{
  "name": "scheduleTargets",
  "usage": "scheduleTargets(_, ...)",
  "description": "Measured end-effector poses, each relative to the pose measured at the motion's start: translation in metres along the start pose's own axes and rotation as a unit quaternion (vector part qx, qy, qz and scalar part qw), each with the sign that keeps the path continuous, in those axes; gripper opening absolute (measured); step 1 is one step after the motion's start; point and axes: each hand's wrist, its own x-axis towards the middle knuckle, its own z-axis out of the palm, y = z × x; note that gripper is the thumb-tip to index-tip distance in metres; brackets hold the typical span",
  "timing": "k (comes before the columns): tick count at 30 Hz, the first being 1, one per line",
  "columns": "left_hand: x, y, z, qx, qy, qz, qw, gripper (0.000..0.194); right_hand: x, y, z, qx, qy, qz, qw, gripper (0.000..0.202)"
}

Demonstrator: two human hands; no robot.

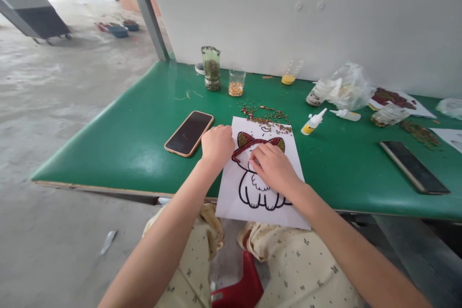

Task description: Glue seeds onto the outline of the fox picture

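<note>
A white sheet of paper [231, 197] with a black-outlined cat drawing lies before me, its lower edge overhanging the table. Red and green beans or seeds fill the cat's ears [246, 138] and a band across its head. My right hand [272, 166] rests over the cat's face, fingertips pinched together; whatever they hold is too small or hidden. At the sheet's upper left edge, my left hand [217, 144] is closed with its fingers curled under, their contents hidden. Loose red and green beans [269, 118] are scattered along the top of the paper and beyond it.
A phone [189, 133] lies left on the green table [119, 139], another phone [414, 167] right. Behind stand a green seed container [211, 70] and a cup of corn kernels [236, 84]. A glue bottle [313, 122], a plastic bag [352, 86] and another bean-covered sheet [397, 98] are right.
</note>
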Motion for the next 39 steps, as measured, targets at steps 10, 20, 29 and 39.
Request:
scheduleTargets(10,0.002,-0.004,0.001,-0.017,0.006,0.001,1.000,0.033,-0.006,0.016,-0.007,0.171,0.017,0.023,0.985,0.014)
scheduleTargets(20,0.002,-0.003,0.002,-0.010,0.004,-0.001,1.000,0.031,-0.001,0.015,-0.001,0.169,0.010,-0.022,0.985,0.012)
scheduleTargets(29,0.002,-0.003,0.002,-0.009,0.007,0.001,1.000,0.031,0.002,0.011,0.000,0.109,0.013,-0.032,0.993,0.013)
scheduleTargets(39,0.001,-0.003,0.002,-0.013,0.008,0.006,1.000,0.031,0.007,0.007,0.005,0.061,0.021,-0.064,0.996,0.016)
